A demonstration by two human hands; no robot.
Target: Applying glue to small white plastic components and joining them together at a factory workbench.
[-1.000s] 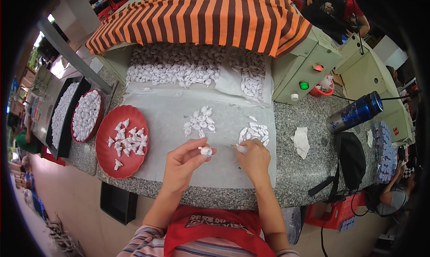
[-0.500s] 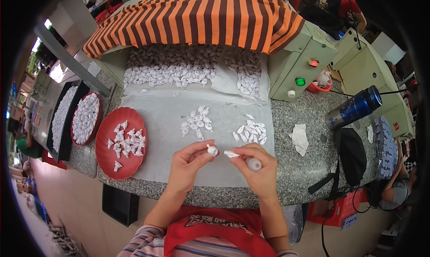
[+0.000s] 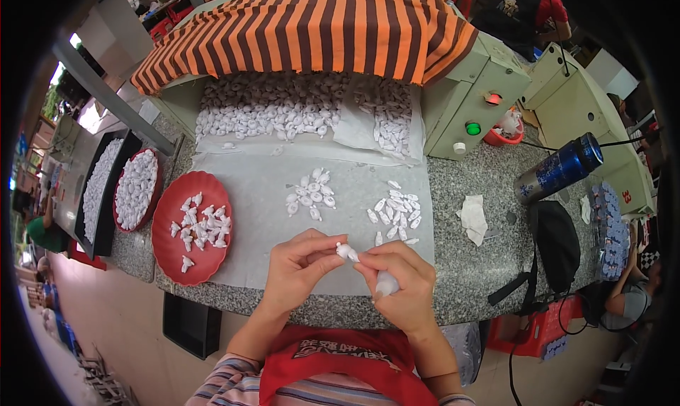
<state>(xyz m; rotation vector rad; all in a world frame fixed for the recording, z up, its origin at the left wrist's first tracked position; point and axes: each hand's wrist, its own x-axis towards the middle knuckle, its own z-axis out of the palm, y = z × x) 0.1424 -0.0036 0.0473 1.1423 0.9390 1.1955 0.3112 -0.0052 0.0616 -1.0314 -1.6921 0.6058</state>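
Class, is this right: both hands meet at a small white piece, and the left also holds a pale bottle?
No: the head view shows the right hand holding the pale bottle, not the left hand; both hands meet at the small white piece.

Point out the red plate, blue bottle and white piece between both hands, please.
Red plate (image 3: pixel 207 264), head view, bare inside.
Blue bottle (image 3: pixel 559 168), head view, mid-body.
White piece (image 3: pixel 346 251), head view, rounded middle.

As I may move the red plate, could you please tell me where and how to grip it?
The red plate is probably best pinched at its scalloped rim, from the near-left: that stretch is bare, while loose white pieces lie toward the right.
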